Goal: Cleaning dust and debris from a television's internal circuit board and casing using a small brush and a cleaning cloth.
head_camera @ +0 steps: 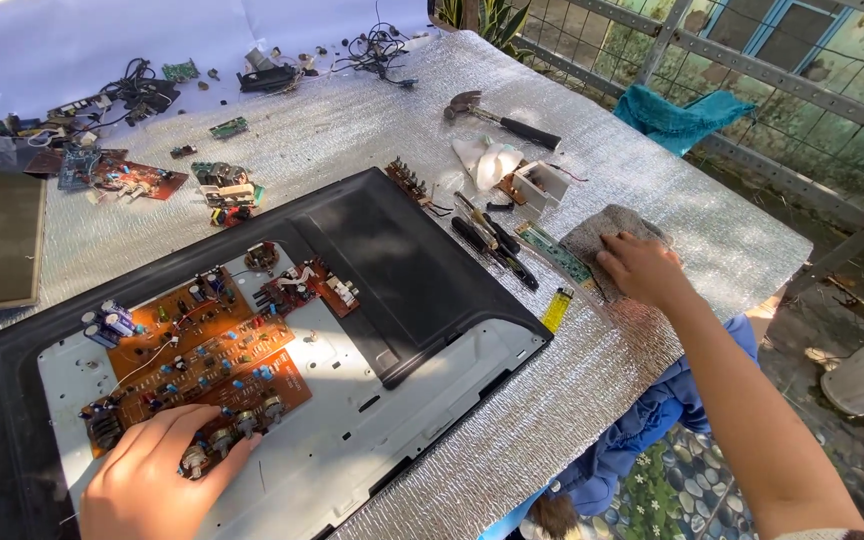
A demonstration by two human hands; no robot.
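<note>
A silver, quilted tabletop (372,130) carries a large flat-screen chassis (392,270) lying face down, its long axis running from the lower left toward the upper right. Its black back cover is off the lower part, baring a pale metal plate (352,440). On that plate lies a brown circuit board (202,355), its long side following the same diagonal, studded with blue capacitors and small knobs along the near edge.

The left hand (157,475) rests on the near edge of the board, fingers curled loosely over the row of knobs and touching them; it grips nothing that can be lifted. The right hand (642,270) lies flat, fingers spread narrowly, pressing on a grey cloth (617,235) at the right side of the tabletop, well apart from the board.

Between the cloth and the chassis lie a narrow green strip board (552,252), several dark-handled screwdrivers (492,245) pointing toward the near right, and a yellow lighter (556,310) just beside the chassis corner. Farther back sit a claw hammer (497,118), a small white box (540,185) and crumpled white paper (487,160). At the far left, loose boards (132,178), wires (142,95) and small parts are scattered. A teal rag (677,115) hangs on the wire fence beyond.
</note>
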